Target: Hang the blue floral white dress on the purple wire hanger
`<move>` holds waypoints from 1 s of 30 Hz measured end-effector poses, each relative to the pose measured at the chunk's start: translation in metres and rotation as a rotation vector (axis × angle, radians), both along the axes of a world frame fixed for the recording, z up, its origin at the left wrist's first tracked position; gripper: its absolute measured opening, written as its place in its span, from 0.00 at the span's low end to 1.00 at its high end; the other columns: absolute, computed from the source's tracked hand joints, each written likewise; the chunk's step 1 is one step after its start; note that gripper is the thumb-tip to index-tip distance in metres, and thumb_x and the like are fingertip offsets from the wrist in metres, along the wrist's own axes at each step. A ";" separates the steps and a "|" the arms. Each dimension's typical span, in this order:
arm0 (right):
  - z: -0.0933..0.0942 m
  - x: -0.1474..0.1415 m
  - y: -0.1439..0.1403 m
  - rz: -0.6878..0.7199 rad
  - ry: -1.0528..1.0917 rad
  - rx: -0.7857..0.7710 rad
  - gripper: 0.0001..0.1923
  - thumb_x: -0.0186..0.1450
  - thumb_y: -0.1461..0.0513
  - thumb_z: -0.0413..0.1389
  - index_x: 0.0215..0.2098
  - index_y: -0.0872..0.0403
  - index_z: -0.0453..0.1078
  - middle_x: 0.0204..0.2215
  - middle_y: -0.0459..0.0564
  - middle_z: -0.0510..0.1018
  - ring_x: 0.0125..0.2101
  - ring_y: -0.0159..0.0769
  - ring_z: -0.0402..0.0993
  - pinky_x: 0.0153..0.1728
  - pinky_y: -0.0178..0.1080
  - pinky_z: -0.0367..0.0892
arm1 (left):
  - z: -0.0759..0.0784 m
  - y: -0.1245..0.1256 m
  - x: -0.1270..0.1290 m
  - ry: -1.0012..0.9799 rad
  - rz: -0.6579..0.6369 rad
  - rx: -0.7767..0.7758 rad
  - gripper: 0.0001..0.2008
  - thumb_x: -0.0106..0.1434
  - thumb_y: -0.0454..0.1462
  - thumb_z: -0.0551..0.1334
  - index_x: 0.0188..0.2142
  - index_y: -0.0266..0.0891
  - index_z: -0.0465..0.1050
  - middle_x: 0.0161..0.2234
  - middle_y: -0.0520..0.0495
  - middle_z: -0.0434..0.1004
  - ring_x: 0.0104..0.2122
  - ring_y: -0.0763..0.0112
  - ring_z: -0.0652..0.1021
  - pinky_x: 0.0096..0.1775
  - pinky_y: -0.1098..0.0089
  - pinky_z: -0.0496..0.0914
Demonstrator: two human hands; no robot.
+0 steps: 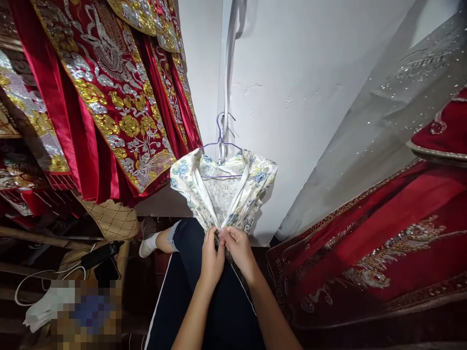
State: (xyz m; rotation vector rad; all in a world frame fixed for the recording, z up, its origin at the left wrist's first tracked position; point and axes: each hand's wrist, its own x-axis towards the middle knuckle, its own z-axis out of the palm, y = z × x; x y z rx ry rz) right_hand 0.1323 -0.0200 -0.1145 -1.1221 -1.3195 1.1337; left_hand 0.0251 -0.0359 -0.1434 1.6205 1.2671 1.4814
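Observation:
A white floral garment [189, 180] with blue and yellow flowers hangs on a thin purple wire hanger [219, 131] against the wall. Its two white-edged front borders cross into a low V. At the bottom of that V, my left hand [211, 257] pinches the left border. Close beside it, my right hand [237, 248] pinches the right border, and the fingertips of both hands meet there. Whether a small fastener lies between the fingers cannot be made out. The garment's lower part is hidden behind my hands and dark trousers.
Red embroidered robes [109, 97] hang at the left. A red beaded garment [383, 243] and sparkly white tulle [365, 126] are at the right. A wooden stool [124, 253] holds a black device [100, 253] with a white cable. A white strap [226, 58] runs down the wall.

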 end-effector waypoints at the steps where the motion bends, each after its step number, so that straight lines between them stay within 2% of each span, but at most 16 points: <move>1: 0.003 -0.001 -0.003 0.026 -0.004 -0.003 0.18 0.65 0.48 0.55 0.26 0.52 0.69 0.20 0.44 0.69 0.20 0.31 0.61 0.23 0.35 0.54 | -0.001 0.003 0.002 -0.011 -0.005 -0.019 0.08 0.68 0.38 0.55 0.44 0.41 0.70 0.41 0.43 0.73 0.42 0.61 0.74 0.45 0.64 0.68; 3: 0.009 0.000 -0.009 0.103 -0.017 -0.047 0.18 0.65 0.49 0.55 0.25 0.53 0.69 0.18 0.43 0.69 0.18 0.30 0.59 0.21 0.34 0.53 | -0.004 0.007 0.003 -0.025 0.000 -0.046 0.06 0.68 0.38 0.54 0.35 0.41 0.68 0.31 0.48 0.70 0.32 0.65 0.72 0.36 0.69 0.66; 5: 0.017 0.006 -0.008 0.198 -0.006 -0.144 0.20 0.65 0.49 0.54 0.22 0.53 0.67 0.14 0.42 0.65 0.15 0.28 0.56 0.19 0.34 0.50 | -0.008 0.006 0.002 -0.026 -0.007 -0.059 0.08 0.67 0.39 0.55 0.31 0.42 0.65 0.27 0.51 0.66 0.28 0.68 0.68 0.31 0.70 0.62; 7: 0.035 0.014 0.003 0.223 0.025 -0.212 0.20 0.63 0.50 0.55 0.19 0.53 0.65 0.12 0.41 0.62 0.14 0.27 0.52 0.17 0.33 0.46 | -0.011 0.002 0.001 -0.017 -0.026 -0.057 0.11 0.67 0.41 0.56 0.28 0.42 0.63 0.25 0.51 0.64 0.26 0.69 0.66 0.29 0.71 0.59; 9: 0.064 0.021 0.024 0.165 0.051 -0.191 0.18 0.61 0.52 0.59 0.19 0.53 0.66 0.12 0.41 0.64 0.13 0.25 0.52 0.16 0.32 0.45 | -0.011 -0.001 0.003 0.000 -0.050 -0.048 0.13 0.66 0.42 0.58 0.27 0.42 0.61 0.24 0.52 0.62 0.25 0.69 0.64 0.28 0.70 0.58; 13: 0.146 0.026 0.077 0.066 0.127 -0.017 0.14 0.59 0.55 0.62 0.24 0.55 0.70 0.15 0.42 0.69 0.13 0.23 0.57 0.13 0.29 0.48 | -0.010 0.003 0.006 0.092 -0.114 0.000 0.14 0.68 0.42 0.56 0.26 0.43 0.58 0.24 0.51 0.60 0.26 0.68 0.65 0.30 0.69 0.58; 15: 0.179 0.021 0.095 0.068 0.237 0.011 0.11 0.59 0.59 0.62 0.23 0.56 0.68 0.14 0.41 0.67 0.12 0.20 0.54 0.12 0.28 0.44 | -0.011 0.010 0.003 0.163 -0.135 0.035 0.13 0.68 0.40 0.55 0.26 0.43 0.59 0.25 0.50 0.61 0.26 0.67 0.66 0.31 0.69 0.58; 16: 0.190 0.017 0.100 0.068 0.281 0.023 0.11 0.59 0.60 0.61 0.22 0.55 0.67 0.13 0.40 0.66 0.11 0.20 0.52 0.11 0.27 0.43 | -0.012 0.015 0.001 0.200 -0.144 0.044 0.13 0.68 0.40 0.55 0.26 0.42 0.60 0.25 0.50 0.62 0.26 0.67 0.66 0.31 0.69 0.58; 18: 0.200 0.011 0.102 0.069 0.323 0.049 0.11 0.59 0.60 0.60 0.22 0.55 0.66 0.13 0.40 0.66 0.11 0.19 0.52 0.11 0.27 0.42 | -0.012 0.023 -0.007 0.263 -0.162 0.041 0.12 0.67 0.39 0.56 0.26 0.42 0.62 0.25 0.51 0.62 0.26 0.68 0.66 0.30 0.70 0.58; 20: 0.195 0.006 0.096 0.071 0.307 0.077 0.11 0.60 0.59 0.59 0.23 0.55 0.66 0.13 0.41 0.66 0.11 0.20 0.54 0.12 0.27 0.45 | -0.003 0.031 -0.014 0.301 -0.192 0.041 0.10 0.65 0.38 0.58 0.26 0.41 0.65 0.25 0.50 0.65 0.26 0.68 0.67 0.30 0.70 0.59; 21: 0.190 0.006 0.092 0.079 0.291 0.087 0.12 0.60 0.58 0.59 0.23 0.55 0.66 0.14 0.41 0.67 0.12 0.21 0.56 0.12 0.27 0.47 | 0.006 0.035 -0.018 0.300 -0.210 0.057 0.08 0.65 0.38 0.60 0.28 0.41 0.68 0.27 0.50 0.67 0.28 0.67 0.69 0.31 0.70 0.61; 23: 0.181 0.005 0.084 0.091 0.258 0.108 0.13 0.61 0.56 0.59 0.23 0.54 0.66 0.15 0.42 0.67 0.14 0.22 0.58 0.13 0.27 0.50 | 0.039 0.044 -0.025 0.248 -0.230 0.132 0.05 0.65 0.38 0.60 0.38 0.41 0.73 0.33 0.47 0.73 0.33 0.65 0.73 0.36 0.69 0.65; 24: 0.178 0.006 0.080 0.096 0.234 0.123 0.13 0.61 0.56 0.58 0.23 0.54 0.66 0.15 0.42 0.67 0.14 0.22 0.59 0.14 0.27 0.51 | 0.061 0.050 -0.027 0.198 -0.216 0.184 0.10 0.66 0.39 0.59 0.47 0.42 0.73 0.36 0.45 0.74 0.36 0.64 0.74 0.39 0.68 0.66; 26: 0.179 0.006 0.075 0.098 0.173 0.182 0.14 0.62 0.55 0.58 0.23 0.54 0.67 0.15 0.42 0.68 0.15 0.23 0.60 0.16 0.27 0.52 | 0.110 0.063 -0.030 0.101 -0.136 0.302 0.17 0.69 0.40 0.56 0.57 0.42 0.68 0.38 0.45 0.75 0.35 0.65 0.74 0.41 0.67 0.67; 28: 0.184 0.005 0.073 0.104 0.099 0.277 0.15 0.64 0.55 0.56 0.23 0.54 0.67 0.15 0.42 0.68 0.16 0.24 0.61 0.17 0.29 0.53 | 0.157 0.077 -0.031 0.089 -0.064 0.429 0.19 0.70 0.40 0.56 0.59 0.43 0.67 0.39 0.45 0.76 0.35 0.66 0.74 0.41 0.67 0.67; 30: 0.187 0.003 0.076 0.091 0.023 0.370 0.17 0.65 0.54 0.55 0.23 0.54 0.68 0.15 0.42 0.68 0.16 0.26 0.61 0.20 0.30 0.55 | 0.191 0.090 -0.031 0.194 -0.071 0.528 0.14 0.70 0.40 0.56 0.53 0.41 0.72 0.40 0.45 0.77 0.37 0.66 0.75 0.43 0.67 0.67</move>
